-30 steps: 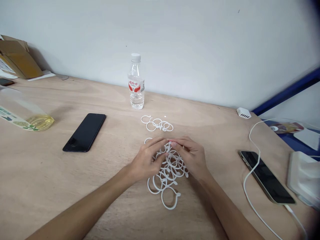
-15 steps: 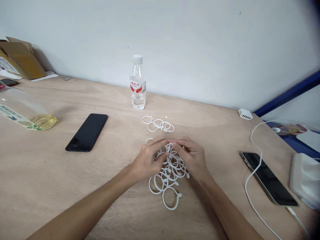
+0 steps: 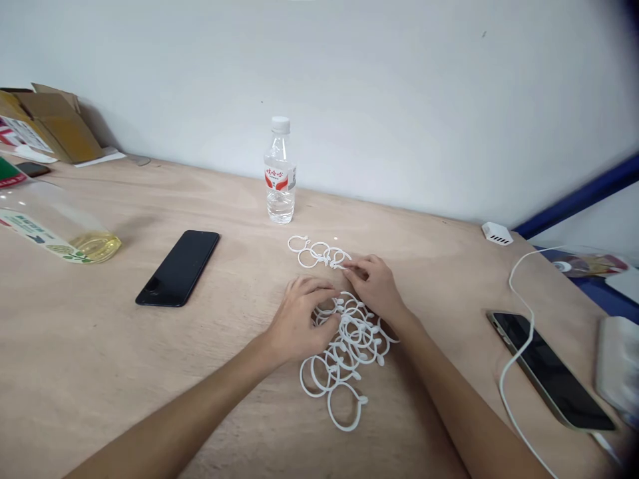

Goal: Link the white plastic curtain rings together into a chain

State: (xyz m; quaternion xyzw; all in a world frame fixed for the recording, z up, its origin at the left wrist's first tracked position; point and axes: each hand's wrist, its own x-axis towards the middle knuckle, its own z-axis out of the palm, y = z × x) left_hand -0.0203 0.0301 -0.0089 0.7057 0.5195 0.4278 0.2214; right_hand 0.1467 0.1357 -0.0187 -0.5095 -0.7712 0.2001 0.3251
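Left hand (image 3: 299,319) lies cupped on the white plastic ring pile (image 3: 352,352), its grip unclear. Right hand (image 3: 374,286), fingers narrowly curled, reaches the second ring cluster (image 3: 319,254), at the pile's twelve o'clock; any hold cannot be told.

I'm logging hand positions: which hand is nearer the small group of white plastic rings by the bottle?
Right. The right hand reaches the edge of the small group of white plastic rings; the left hand sits farther back, at the larger tangle of rings.

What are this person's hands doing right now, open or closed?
Left hand: curled over the tangled pile of white plastic rings; cannot tell if gripping.
Right hand: open, fingers at a smaller cluster of white plastic rings, holding nothing visible.
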